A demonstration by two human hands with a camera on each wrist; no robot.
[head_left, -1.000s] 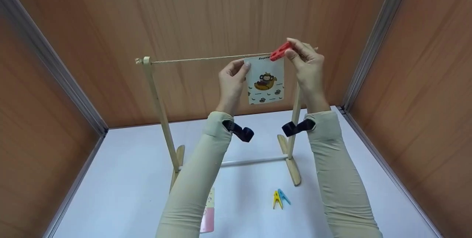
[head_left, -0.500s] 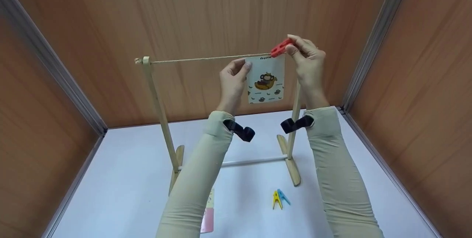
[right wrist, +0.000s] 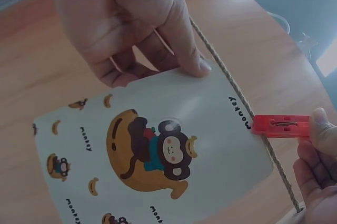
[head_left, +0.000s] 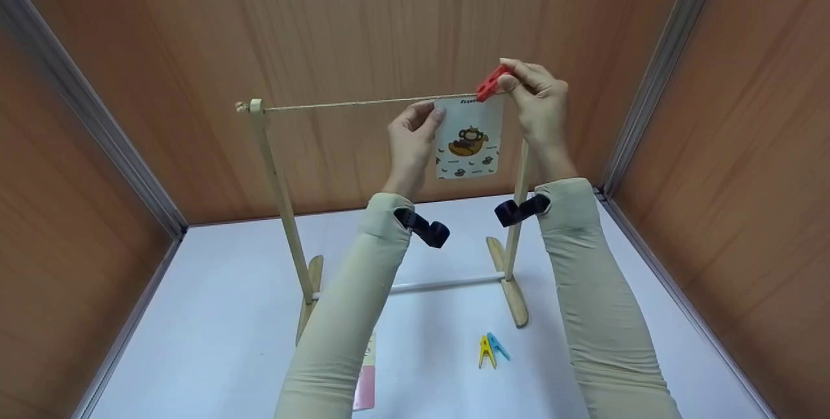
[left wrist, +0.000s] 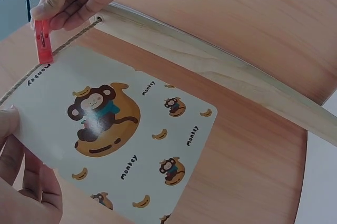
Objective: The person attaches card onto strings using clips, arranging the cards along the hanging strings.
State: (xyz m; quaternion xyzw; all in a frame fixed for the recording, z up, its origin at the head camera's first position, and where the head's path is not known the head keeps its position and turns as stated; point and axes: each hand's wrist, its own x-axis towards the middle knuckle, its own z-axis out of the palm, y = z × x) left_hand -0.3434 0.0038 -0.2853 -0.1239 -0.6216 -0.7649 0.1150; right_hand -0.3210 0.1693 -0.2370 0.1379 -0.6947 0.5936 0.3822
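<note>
My left hand [head_left: 412, 143] pinches the upper left corner of a white card [head_left: 468, 159] printed with a monkey on a banana. The card's top edge lies along the twine [head_left: 350, 104], strung between two wooden posts. With thumb and fingers my right hand [head_left: 543, 104] grips a red clothespin [head_left: 491, 83] by its handle end. In the right wrist view the tip of the red clothespin [right wrist: 281, 125] sits over the twine [right wrist: 231, 79] and the card's top edge, right at the printed word. The left wrist view shows the clothespin [left wrist: 43, 42] standing up from the twine.
A yellow clothespin [head_left: 486, 352] and a blue clothespin [head_left: 498, 346] lie on the white table [head_left: 220, 341]. Partly under the left forearm is a pink-and-cream card [head_left: 365, 386]. The wooden posts [head_left: 282, 205] stand on feet joined by a white rod [head_left: 447, 284]. Wood-grain panels enclose the table.
The card has risen slightly toward the twine. The red clothespin has tilted steeper, its tip moving up from the card's face to the twine, and my right hand has shifted up a little.
</note>
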